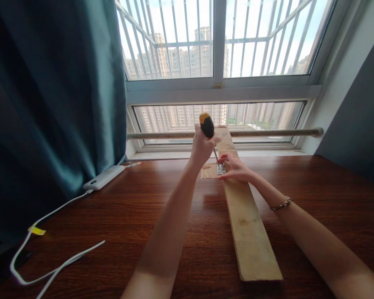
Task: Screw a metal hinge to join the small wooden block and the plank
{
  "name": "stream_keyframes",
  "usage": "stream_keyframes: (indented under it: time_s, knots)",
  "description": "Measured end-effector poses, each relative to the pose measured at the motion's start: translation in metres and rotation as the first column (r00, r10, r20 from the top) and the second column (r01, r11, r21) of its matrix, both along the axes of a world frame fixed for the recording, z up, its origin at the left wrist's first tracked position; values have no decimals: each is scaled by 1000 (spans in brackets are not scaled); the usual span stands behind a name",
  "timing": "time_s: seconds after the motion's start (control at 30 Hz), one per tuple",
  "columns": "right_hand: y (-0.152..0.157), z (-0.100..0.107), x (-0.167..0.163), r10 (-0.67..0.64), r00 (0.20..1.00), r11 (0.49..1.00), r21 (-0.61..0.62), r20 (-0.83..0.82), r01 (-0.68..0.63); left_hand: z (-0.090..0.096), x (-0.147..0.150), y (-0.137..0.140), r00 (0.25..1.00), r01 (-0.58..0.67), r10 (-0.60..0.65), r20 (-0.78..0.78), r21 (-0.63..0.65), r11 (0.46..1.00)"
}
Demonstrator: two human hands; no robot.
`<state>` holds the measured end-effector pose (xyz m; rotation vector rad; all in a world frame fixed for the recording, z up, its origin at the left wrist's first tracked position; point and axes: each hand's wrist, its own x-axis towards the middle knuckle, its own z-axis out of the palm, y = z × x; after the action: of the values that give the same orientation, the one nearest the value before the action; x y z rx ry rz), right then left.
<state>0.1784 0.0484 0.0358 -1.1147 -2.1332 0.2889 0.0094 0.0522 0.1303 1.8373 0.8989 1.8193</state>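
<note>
My left hand (202, 145) is wrapped round a screwdriver (207, 125) with a black and yellow handle, held tilted with its shaft pointing down. The screwdriver's tip meets a small silver metal hinge (219, 169) at the left edge of a long wooden board (247, 224). My right hand (235, 168) rests on the board, its thumb and fingers curled about the hinge and steadying it. Partly under the hinge, a short piece of wood or cardboard (208, 171) sticks out to the left. Fingers hide part of the hinge.
The board lies lengthwise on a dark brown wooden table (127, 232), its far end reaching the window rail (268, 133). On the left are a white power bank (103, 177) with a white cable (62, 268), a yellow tag (37, 231) and a blue curtain (65, 83).
</note>
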Motion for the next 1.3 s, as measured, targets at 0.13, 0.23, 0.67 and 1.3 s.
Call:
stream_keyframes:
  time_s: [0.13, 0.23, 0.67, 1.3]
  knots:
    - [-1, 0, 0, -2, 1000, 1000, -2, -3, 2, 5, -4, -3, 997, 67, -66, -35, 30, 997]
    - [-1, 1, 0, 1, 1000, 1000, -3, -4, -1, 6, -3, -6, 981, 193, -193, 2, 15, 981]
    - [-2, 2, -1, 2, 1000, 1000, -3, -3, -2, 1, 0, -2, 993, -105, 103, 53, 33, 994]
    - [-2, 2, -1, 2, 1000, 1000, 1, 3, -2, -7, 6, -1, 999, -42, 43, -2, 137, 990]
